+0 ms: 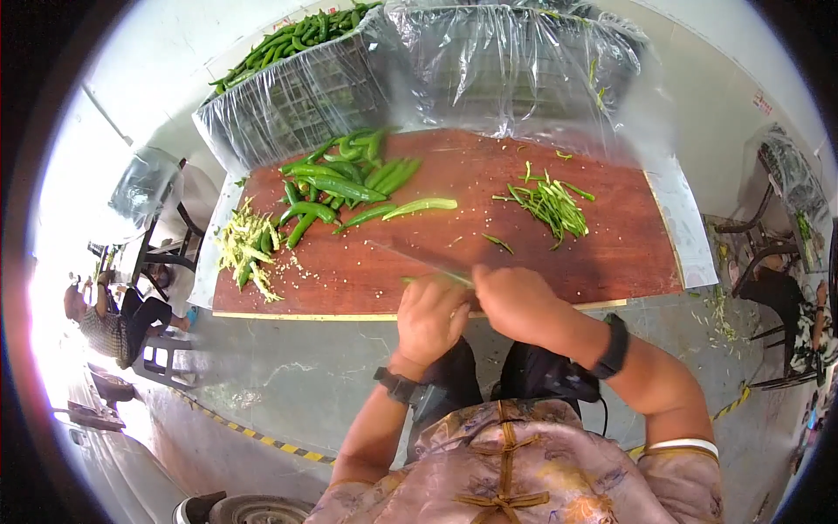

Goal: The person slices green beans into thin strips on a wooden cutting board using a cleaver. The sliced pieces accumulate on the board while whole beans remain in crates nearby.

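Observation:
At the near edge of a red-brown wooden board, my right hand is closed round a knife, its thin blade pointing up and left. My left hand is beside it with bent fingers over a green pepper piece, mostly hidden; its grip is unclear. Beyond my hands lies a pale, cut-open pepper. Whole green peppers are heaped at the left of the board. Pale pepper cores are piled at its left edge. Green pepper strips form a pile on the right.
A plastic-lined crate of green peppers stands behind the board, beside another plastic-covered crate. Seeds are scattered over the board. One person sits far left, another far right. A wheel is at the bottom left.

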Motion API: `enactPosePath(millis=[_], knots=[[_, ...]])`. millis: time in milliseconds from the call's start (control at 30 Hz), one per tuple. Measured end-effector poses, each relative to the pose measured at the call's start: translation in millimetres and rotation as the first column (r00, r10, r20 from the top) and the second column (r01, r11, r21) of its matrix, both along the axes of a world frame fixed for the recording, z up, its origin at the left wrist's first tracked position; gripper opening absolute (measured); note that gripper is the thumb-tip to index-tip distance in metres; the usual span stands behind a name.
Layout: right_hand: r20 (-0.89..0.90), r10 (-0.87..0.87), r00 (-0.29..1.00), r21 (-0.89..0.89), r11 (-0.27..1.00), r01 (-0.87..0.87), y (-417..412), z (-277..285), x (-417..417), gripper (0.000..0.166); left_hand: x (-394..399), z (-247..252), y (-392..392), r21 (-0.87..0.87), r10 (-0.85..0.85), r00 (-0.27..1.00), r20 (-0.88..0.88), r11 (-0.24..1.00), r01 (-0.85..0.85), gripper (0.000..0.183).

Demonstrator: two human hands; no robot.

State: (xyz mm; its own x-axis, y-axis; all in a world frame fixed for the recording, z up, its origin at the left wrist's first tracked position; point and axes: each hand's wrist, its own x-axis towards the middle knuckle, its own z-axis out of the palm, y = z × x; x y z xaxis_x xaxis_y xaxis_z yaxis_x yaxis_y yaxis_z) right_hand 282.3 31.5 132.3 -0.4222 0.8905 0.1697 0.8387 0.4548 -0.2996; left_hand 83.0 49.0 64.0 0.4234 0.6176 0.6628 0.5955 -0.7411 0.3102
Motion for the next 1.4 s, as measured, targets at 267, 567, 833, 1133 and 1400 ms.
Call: enactPosePath(millis=[267, 567, 833, 1133, 1400], knots=[[-0.080, -0.122, 0.989, 0.015, 0.992, 0.123, 33.7, -10.4, 18.1, 0.023, 1.3, -2.1, -2.3, 0.024, 0.034, 0.999, 0.021, 0.999, -0.035, 0.026], [-0.098, -0.137, 0.986, -0.008, 0.991, 0.136, -29.0, 10.8, 45.1, 0.025, 0.5, -5.5, 0.7, 0.052, 0.024, 1.000, 0.009, 0.998, -0.024, 0.029], [-0.034, -0.080, 0.996, -0.032, 0.996, 0.079, -39.8, 11.6, 39.6, 0.025, -0.6, -4.9, -1.3, 0.045, 0.031, 0.999, 0.009, 0.998, -0.032, 0.026], [-0.026, -0.059, 0.998, -0.071, 0.996, 0.057, -40.5, 12.2, 42.7, 0.024, -0.7, -5.2, -1.5, 0.034, 0.044, 0.999, -0.007, 0.998, -0.044, 0.026], [-0.015, -0.048, 0.999, -0.127, 0.991, 0.045, -36.8, 15.2, 40.8, 0.023, 0.3, -0.8, -1.0, 0.043, 0.023, 1.000, 0.012, 0.999, -0.024, 0.027]])
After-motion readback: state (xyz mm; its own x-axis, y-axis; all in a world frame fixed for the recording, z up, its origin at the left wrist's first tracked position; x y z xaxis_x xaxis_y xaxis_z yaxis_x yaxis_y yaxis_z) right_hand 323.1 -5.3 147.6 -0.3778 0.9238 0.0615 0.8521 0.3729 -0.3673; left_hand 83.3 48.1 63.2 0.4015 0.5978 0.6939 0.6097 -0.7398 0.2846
